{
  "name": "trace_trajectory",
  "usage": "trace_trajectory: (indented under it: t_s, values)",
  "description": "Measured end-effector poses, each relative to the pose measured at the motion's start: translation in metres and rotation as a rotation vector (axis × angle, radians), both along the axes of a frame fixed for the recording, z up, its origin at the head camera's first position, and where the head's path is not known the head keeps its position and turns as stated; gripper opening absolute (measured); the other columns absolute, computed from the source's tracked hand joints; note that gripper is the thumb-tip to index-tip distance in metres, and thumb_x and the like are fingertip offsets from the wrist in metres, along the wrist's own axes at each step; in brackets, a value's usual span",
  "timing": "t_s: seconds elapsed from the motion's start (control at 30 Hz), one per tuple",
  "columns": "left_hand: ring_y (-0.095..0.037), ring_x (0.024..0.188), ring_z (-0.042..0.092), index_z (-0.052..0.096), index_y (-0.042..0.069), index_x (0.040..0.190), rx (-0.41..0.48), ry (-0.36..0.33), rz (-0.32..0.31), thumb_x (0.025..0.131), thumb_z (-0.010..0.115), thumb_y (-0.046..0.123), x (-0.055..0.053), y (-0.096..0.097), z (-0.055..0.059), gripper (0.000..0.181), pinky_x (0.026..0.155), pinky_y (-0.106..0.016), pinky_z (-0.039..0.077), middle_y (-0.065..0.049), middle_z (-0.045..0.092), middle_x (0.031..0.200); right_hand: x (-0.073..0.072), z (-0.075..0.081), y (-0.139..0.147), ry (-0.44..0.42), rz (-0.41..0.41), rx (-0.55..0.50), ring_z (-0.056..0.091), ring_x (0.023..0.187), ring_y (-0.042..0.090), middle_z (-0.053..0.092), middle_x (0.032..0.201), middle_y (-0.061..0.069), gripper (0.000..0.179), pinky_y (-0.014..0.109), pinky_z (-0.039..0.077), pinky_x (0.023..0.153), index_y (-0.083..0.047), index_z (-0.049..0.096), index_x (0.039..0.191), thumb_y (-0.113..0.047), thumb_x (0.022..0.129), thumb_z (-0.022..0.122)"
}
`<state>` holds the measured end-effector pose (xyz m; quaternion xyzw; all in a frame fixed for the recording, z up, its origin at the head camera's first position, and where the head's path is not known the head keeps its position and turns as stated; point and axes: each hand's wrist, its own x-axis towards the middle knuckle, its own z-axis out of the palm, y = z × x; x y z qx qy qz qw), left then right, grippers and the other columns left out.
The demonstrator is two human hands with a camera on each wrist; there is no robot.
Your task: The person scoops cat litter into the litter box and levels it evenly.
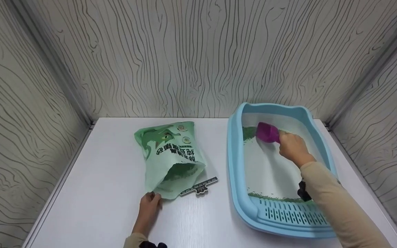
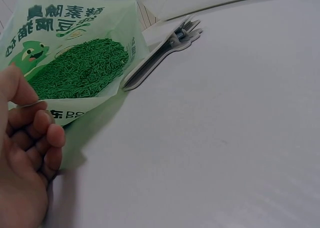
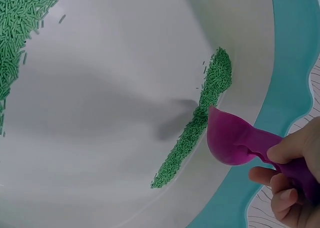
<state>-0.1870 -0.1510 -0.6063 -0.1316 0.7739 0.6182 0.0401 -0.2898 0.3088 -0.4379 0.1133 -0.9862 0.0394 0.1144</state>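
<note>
My right hand [image 1: 293,148] grips the handle of a purple scoop [image 1: 267,132] inside a light blue litter box [image 1: 235,155]. In the right wrist view the scoop's bowl [image 3: 227,140] hangs at a thin ridge of green pellets [image 3: 217,77] along the box wall. The bowl's inside is turned away there. At the left, my left hand [image 1: 148,208] pinches the near corner of a pale green cat litter bag [image 1: 174,148] between thumb and fingers. The bag lies with its mouth gaping toward me, and green pellets [image 2: 85,67] show inside.
A black-and-white clip [image 1: 200,187] lies on the white table [image 1: 98,179] beside the bag's mouth. More pellets [image 3: 17,32] lie in another part of the box. The slotted step [image 1: 288,213] forms its near end. Wood-patterned panels [image 1: 184,58] enclose the back and sides.
</note>
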Motion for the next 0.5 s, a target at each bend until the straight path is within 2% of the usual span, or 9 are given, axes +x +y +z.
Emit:
trace_trajectory:
  t_s: [0.13,0.27,0.5]
  values:
    - [-0.011,0.065,0.049,0.048,0.006,0.081,0.013,0.001,0.006,0.088,0.050,0.011,0.0004,0.0009,0.0004,0.009,0.064,-0.022,0.042,0.002,0.050,0.065,0.0019,-0.0031,0.0024,0.061,-0.001,0.028,0.061,0.063,0.044,0.063,0.073,0.029,0.013,0.053,0.048,0.055,0.012,0.056,0.088,0.008,0.075,0.057]
    - [-0.011,0.065,0.048,0.047,0.007,0.079,0.027,0.001,0.016,0.088,0.050,0.011,0.0015,0.0020,0.0019,0.010,0.064,-0.023,0.043,0.002,0.050,0.066,0.0033,-0.0063,0.0055,0.118,-0.007,0.022,0.060,0.059,0.043,0.061,0.068,0.029,0.009,0.053,0.047,0.051,0.011,0.057,0.081,0.009,0.072,0.057]
    - [-0.010,0.065,0.048,0.047,0.008,0.080,0.022,0.007,0.022,0.088,0.051,0.013,0.0021,0.0021,0.0039,0.010,0.064,-0.022,0.042,0.003,0.050,0.066,0.0061,-0.0034,0.0081,0.072,-0.064,0.000,0.053,0.052,0.033,0.060,0.065,0.028,0.006,0.052,0.043,0.047,0.009,0.058,0.068,0.006,0.072,0.057]
